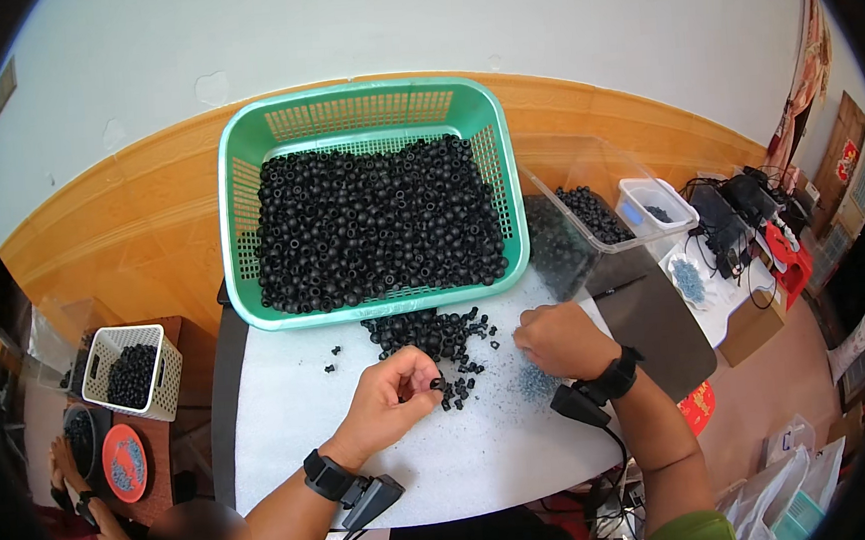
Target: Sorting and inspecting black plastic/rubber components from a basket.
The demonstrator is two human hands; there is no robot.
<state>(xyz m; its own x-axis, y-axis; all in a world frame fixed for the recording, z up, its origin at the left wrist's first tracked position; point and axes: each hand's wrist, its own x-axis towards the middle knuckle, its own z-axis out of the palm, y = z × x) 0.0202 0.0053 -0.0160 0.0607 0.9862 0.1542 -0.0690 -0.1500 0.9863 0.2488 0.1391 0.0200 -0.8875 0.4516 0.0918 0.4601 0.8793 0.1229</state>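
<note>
Between the thumb and fingers of my left hand (389,400) is a small black plastic ring-shaped part (437,383), pinched just in front of a loose pile of black plastic parts (419,333). My right hand (570,343) is closed, knuckles up, beside a scatter of tiny pale-blue pieces (535,384) on the white tabletop (290,390). Its fingertips are turned down and hidden, so what they hold does not show. Beyond both hands stands a green plastic basket (385,311), filled with many of the same black parts.
Right of the basket are a clear bin (611,244) and a white tub (684,214) with black parts. A pen (619,286) lies on a dark board (657,324). At far left, another person's hands (65,464) are near a red plate (124,444) and white basket (161,399).
</note>
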